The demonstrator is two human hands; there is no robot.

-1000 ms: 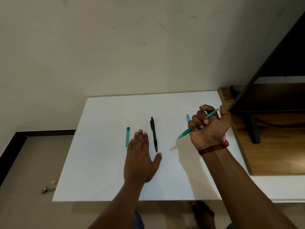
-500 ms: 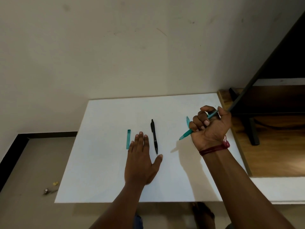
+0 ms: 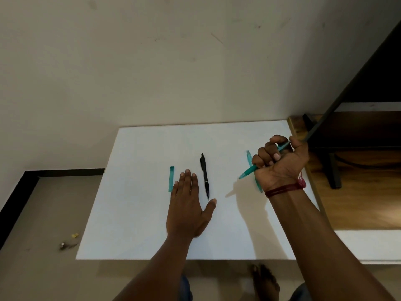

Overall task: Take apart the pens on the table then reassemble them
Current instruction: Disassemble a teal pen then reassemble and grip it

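Note:
My right hand [image 3: 280,164] is a fist shut on a teal pen [image 3: 247,173], raised above the white table [image 3: 138,213], with the pen's tip pointing down-left. A second teal pen piece [image 3: 249,158] lies on the table behind that hand, partly hidden by it. My left hand [image 3: 188,205] rests flat on the table, fingers apart, holding nothing. A black pen [image 3: 204,175] lies just right of its fingers. A teal cap [image 3: 171,178] lies just left of them.
A wooden surface [image 3: 358,203] adjoins the table on the right, with a dark shelf frame [image 3: 332,166] standing on it. A plain wall rises behind. Small scraps [image 3: 67,243] lie on the floor at the left. My foot [image 3: 263,281] shows below the table's front edge.
Both hands stay nearly where they were; the right fist still holds the teal pen. The view has shifted slightly.

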